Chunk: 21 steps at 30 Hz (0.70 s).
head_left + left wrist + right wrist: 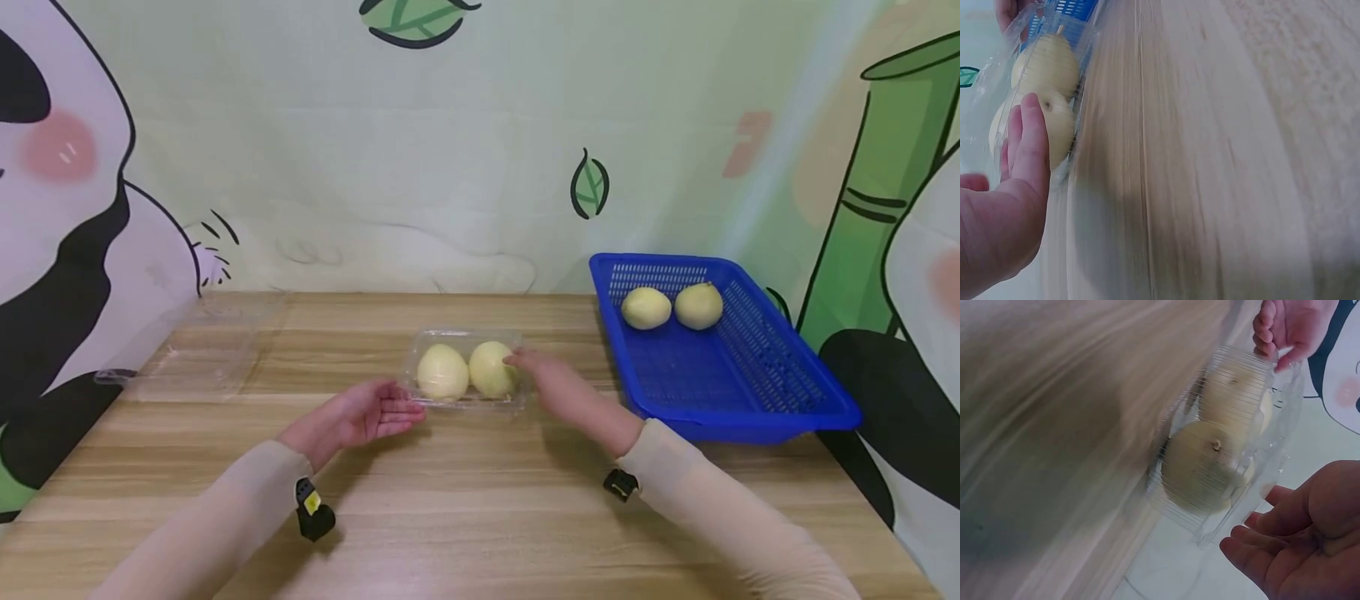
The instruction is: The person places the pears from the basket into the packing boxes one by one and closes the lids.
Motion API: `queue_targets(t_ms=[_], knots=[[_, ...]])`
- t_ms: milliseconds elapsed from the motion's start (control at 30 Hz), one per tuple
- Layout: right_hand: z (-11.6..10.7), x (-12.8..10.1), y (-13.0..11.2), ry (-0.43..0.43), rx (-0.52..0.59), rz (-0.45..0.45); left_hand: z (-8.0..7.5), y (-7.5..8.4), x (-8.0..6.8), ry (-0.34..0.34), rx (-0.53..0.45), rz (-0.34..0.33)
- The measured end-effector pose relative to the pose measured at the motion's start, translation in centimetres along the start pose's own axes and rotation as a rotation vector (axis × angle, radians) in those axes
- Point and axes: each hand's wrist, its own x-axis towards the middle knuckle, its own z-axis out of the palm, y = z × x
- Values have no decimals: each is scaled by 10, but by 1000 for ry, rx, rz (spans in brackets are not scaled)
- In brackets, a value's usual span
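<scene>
A clear plastic box [465,406] stands mid-table with two pale yellow pears side by side in it, a left pear [442,372] and a right pear [492,369]. My left hand [372,412] is at the box's front left corner, palm turned inward, fingers extended along its side. In the left wrist view its fingers [1032,144] overlap the near pear through the plastic, thumb apart. My right hand [555,383] is at the box's right end, fingertips over the rim by the right pear. Slightly bent fingers [1254,550] lie beside the rim in the right wrist view.
A blue plastic basket [720,425] stands at the right, with two more pears [699,306] near its back. At the back left lies more clear plastic packaging [198,358]. A cartoon-printed backdrop [450,167] rises behind the wooden table [450,517].
</scene>
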Motion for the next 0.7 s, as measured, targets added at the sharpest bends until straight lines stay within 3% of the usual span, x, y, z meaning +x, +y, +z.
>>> queue_targets(t_ms=[333, 567, 700], knots=[[5, -5, -1, -15, -29, 26, 2, 2, -1, 33, 90, 4], [6, -7, 0, -34, -21, 43, -6, -4, 3, -25, 124, 28], [4, -7, 0, -29, -11, 39, -6, -3, 5, -5, 128, 13]])
